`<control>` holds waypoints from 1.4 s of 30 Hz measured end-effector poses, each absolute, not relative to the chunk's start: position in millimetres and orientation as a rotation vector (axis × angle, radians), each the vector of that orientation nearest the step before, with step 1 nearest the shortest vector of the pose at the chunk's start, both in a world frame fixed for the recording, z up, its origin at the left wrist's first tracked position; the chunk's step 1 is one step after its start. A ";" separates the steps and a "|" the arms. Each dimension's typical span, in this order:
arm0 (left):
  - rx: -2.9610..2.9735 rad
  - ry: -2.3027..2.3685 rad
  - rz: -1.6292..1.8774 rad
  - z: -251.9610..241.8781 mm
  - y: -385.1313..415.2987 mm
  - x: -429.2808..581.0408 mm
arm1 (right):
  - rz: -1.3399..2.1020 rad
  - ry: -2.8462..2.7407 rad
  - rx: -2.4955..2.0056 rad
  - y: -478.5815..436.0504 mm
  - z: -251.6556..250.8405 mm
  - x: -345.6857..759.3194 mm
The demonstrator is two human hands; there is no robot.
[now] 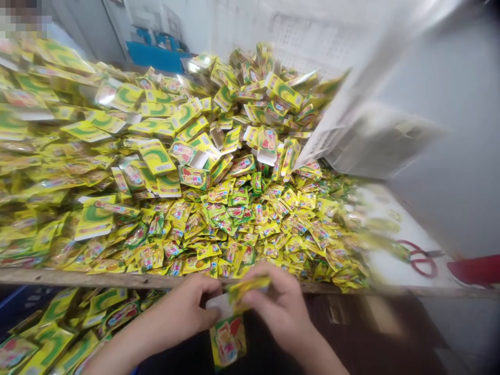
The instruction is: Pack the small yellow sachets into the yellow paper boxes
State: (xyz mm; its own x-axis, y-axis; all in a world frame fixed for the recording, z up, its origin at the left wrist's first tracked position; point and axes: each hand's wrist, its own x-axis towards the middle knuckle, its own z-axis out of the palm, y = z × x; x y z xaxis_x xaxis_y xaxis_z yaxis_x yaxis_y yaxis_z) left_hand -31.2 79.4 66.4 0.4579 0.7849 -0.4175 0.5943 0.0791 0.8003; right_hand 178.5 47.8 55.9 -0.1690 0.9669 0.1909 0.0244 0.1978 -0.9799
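Note:
Low in the head view, my left hand [187,311] is closed on a small yellow-green box [227,341] that hangs open end up between my hands. My right hand [278,303] pinches a yellow sachet [250,286] at the box's white top flap. Both hands sit just in front of the table's wooden front edge [117,280]. Behind it lies a wide heap of small yellow sachets [250,229], and farther back a pile of flat and folded yellow boxes [164,135].
A white plastic crate [375,140] leans at the right rear. Red-handled scissors [420,260] lie on the white tabletop at right, beside a red object [474,270]. More yellow boxes [58,333] fill a bin at lower left. A person stands at far upper left.

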 end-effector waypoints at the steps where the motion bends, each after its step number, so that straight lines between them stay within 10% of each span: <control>1: 1.565 1.144 0.222 60.4 78.4 -24.6 | 1.119 -1.557 -0.994 44.5 55.2 175.3; 22: 0.939 0.867 0.741 4.1 7.0 8.0 | 0.844 -2.588 -1.024 39.4 81.8 194.8; 33: 0.991 0.925 0.756 -1.0 4.2 -0.8 | 0.874 -2.307 -1.002 40.1 58.6 193.9; 42: 0.496 0.962 0.808 11.2 -0.2 -4.9 | 1.745 -0.998 -1.194 21.9 15.9 191.6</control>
